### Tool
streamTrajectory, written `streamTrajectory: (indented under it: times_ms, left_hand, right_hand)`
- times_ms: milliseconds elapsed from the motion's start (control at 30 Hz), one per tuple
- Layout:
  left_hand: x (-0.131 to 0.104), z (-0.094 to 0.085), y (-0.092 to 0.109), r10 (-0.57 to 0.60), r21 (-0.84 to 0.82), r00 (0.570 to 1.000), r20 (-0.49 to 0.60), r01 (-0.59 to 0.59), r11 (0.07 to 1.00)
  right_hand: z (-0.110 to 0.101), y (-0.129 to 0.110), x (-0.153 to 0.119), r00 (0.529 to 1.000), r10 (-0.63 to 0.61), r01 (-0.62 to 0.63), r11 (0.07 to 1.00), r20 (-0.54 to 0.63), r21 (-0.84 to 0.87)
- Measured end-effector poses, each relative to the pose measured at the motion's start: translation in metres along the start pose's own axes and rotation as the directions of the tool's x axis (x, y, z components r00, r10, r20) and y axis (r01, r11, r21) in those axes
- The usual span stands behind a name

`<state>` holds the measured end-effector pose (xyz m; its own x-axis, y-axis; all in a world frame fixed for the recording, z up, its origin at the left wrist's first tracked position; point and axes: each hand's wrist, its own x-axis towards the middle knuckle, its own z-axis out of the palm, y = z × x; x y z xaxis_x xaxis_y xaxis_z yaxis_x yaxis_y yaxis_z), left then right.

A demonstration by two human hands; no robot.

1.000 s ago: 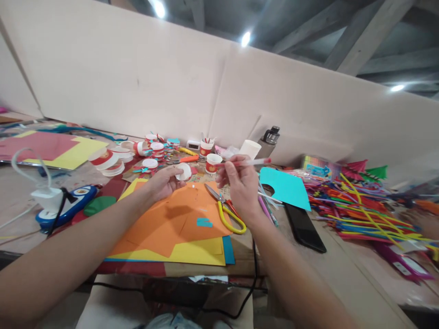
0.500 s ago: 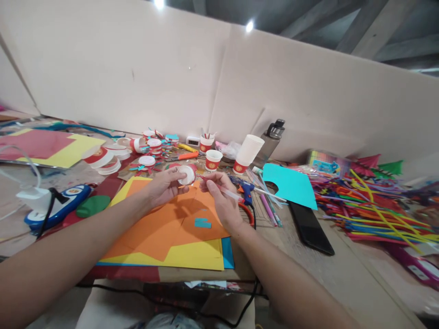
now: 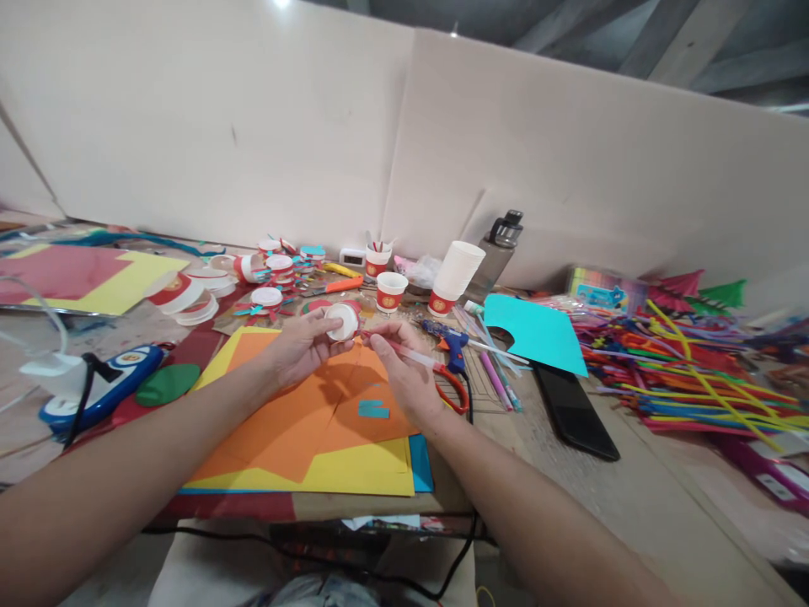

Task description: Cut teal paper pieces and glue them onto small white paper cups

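Between its fingers, my left hand [image 3: 302,347] grips a small round white cup piece [image 3: 342,322] with a red edge. Just to the right, my right hand [image 3: 404,362] is closed on a slim red and clear pen-like tool [image 3: 414,354], whose tip points at the cup piece. Beneath both hands lie orange paper [image 3: 284,421] and yellow paper [image 3: 372,469]. Small teal strips [image 3: 373,410] rest on the orange sheet.
Behind the hands stand a paper cup [image 3: 391,292], a stack of cups [image 3: 456,274] and a bottle [image 3: 496,253]. A blue glue gun [image 3: 453,344], a black phone [image 3: 574,411] and pipe cleaners [image 3: 688,379] are on the right, a power strip [image 3: 104,388] on the left.
The camera view has shifted slightly. Both hands keep nearly the same pose, with the cup piece and the tool still held close together.
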<state>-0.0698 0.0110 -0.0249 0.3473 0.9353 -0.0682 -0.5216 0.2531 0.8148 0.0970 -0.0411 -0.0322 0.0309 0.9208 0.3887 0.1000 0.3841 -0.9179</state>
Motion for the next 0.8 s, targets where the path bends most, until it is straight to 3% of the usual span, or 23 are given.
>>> streamTrajectory:
  times_ms: [800]
  left_hand:
    - [-0.0011, 0.0021, -0.0007, 0.019, -0.005, 1.000, 0.024, -0.019, 1.000]
  right_hand:
    - [0.0017, -0.0017, -0.0042, 0.999, -0.037, 0.037, 0.999, 0.008, -0.039]
